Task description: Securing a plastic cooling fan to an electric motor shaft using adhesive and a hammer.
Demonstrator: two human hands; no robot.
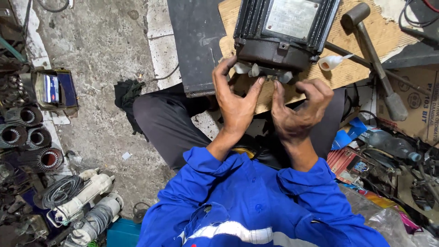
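I see a black ribbed motor (286, 32) w/ a grey metal plate on top, lying on a chipboard surface (352, 68); its far end is cut off by the frame edge. At the motor's near end sit pale wire ends (256, 70). My left hand (235, 103) is just below that end, fingers spread, thumb and forefinger touching the pale ends. My right hand (297, 114) is beside it, fingers curled together, forefinger tip at the same spot; prob. pinching a wire, but I can't tell. Right of the motor: a hammer (375, 55) and a small white squeeze bottle (333, 61).
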